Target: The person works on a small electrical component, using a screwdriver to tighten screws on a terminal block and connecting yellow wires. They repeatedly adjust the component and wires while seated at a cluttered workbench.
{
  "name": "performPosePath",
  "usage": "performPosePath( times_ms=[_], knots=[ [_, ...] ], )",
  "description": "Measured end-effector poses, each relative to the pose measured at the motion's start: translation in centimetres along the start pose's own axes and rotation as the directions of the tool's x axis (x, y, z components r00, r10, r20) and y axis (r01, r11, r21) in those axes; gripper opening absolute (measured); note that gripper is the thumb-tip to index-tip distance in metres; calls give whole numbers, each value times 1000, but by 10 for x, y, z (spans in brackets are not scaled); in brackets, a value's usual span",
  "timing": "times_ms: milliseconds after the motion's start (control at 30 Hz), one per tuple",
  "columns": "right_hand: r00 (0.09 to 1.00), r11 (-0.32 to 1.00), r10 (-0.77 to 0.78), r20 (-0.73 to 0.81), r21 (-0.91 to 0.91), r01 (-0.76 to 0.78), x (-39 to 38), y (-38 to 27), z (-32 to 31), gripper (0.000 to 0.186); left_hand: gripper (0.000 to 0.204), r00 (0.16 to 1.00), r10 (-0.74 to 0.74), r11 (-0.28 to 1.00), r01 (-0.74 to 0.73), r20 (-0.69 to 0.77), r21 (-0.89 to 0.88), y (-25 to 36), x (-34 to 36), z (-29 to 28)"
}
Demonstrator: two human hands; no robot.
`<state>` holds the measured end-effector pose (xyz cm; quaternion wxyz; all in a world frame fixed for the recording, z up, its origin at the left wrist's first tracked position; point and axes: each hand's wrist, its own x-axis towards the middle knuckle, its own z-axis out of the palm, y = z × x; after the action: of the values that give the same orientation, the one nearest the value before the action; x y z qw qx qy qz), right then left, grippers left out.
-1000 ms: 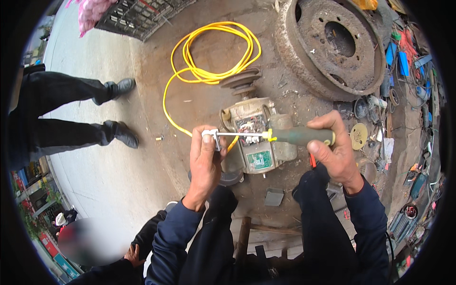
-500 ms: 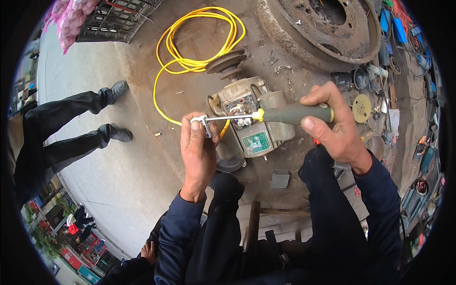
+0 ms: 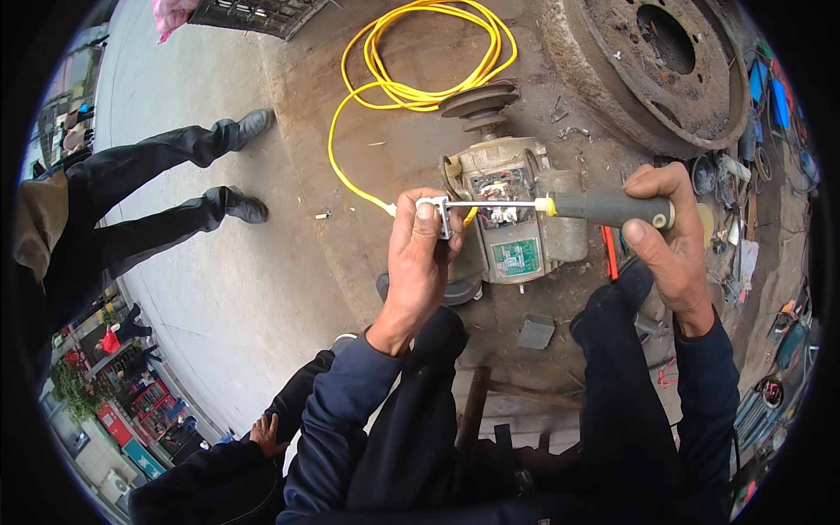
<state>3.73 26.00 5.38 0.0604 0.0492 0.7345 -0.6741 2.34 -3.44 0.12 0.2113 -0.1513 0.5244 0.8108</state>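
Observation:
My left hand (image 3: 418, 256) pinches a small white plastic part (image 3: 435, 210) at the end of a yellow cable (image 3: 411, 83). My right hand (image 3: 672, 236) grips the dark green handle of a screwdriver (image 3: 604, 208); its thin shaft runs left and its tip meets the white part. Both are held above a grey electric motor (image 3: 516, 219) with an open terminal box and a green label, lying on the dirty ground. A grooved pulley (image 3: 479, 101) sits on the motor's far end.
A large rusty wheel drum (image 3: 652, 70) lies at the upper right. Another person's legs and black shoes (image 3: 241, 206) stand at the left. Someone else's hand (image 3: 267, 431) rests low left. Tools and scrap litter the right edge; an orange-handled tool (image 3: 609, 252) lies beside the motor.
Both hands with the screwdriver and the white part have stayed together while the view shifted; the motor now sits slightly further right and lower in the picture.

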Motion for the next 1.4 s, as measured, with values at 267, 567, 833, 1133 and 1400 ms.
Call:
performPosePath(
  times_ms=[267,567,833,1133,1400],
  knots=[
    [976,969,214,-24,-124,-216,3,2,-7,42,29,1000,-2,998,3,-8,66,-2,-3,2],
    [968,968,249,-7,37,-249,3,15,-10,41,32,999,-40,998,39,19,56,-6,-1,6],
    [960,962,272,-66,26,-270,0,25,-6,36,33,999,0,993,-5,39,118,-6,-2,7],
    [978,967,198,-67,180,-183,1,18,2,34,31,999,35,985,-39,26,171,-1,-1,5],
    [981,981,191,-18,-42,-191,-1,21,-11,34,24,1000,27,937,-24,-3,348,3,-3,2]
  ],
)
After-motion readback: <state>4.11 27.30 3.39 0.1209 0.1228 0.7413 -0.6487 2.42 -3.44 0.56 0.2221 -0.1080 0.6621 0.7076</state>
